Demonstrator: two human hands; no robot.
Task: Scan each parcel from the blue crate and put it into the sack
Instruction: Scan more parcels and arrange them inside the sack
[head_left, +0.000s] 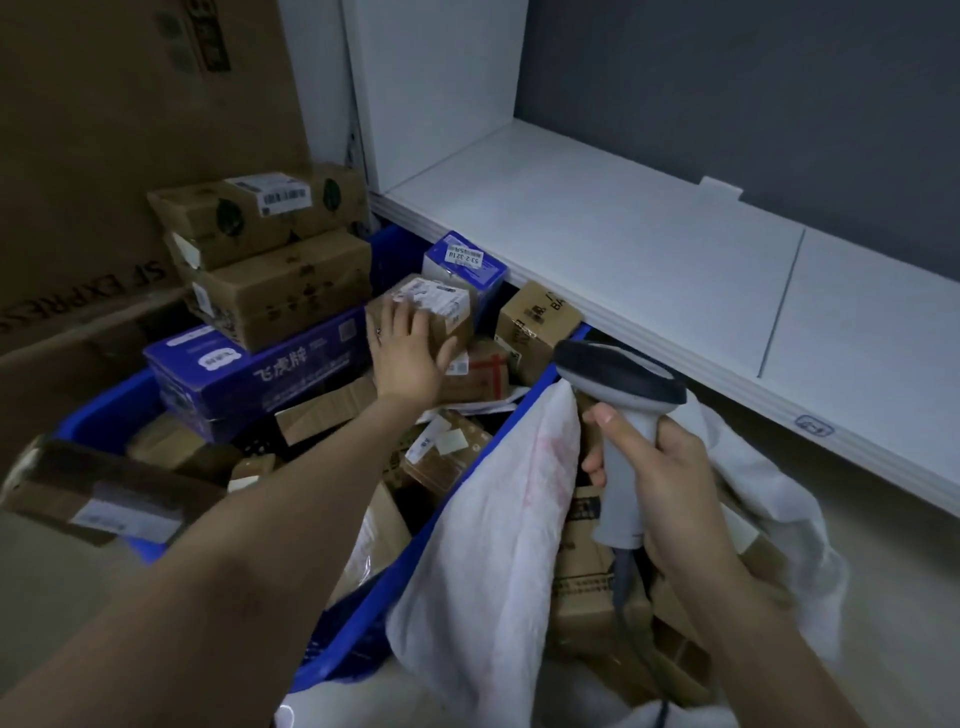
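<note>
My left grip (405, 358) is clamped on a small brown parcel (441, 306) atop the pile at the far edge of the blue crate (104, 410), label up for reading. My right grip (670, 488) is clamped on the scanner (618, 379), aimed at it over the sack (493, 519) touching the crate's right edge, which makes the transfer short

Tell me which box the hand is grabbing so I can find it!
Look in the blue crate, at its far end by the white shelf. The small brown box is under the left hand, in front of a white-and-blue box. Only its top is mostly white label.
</note>
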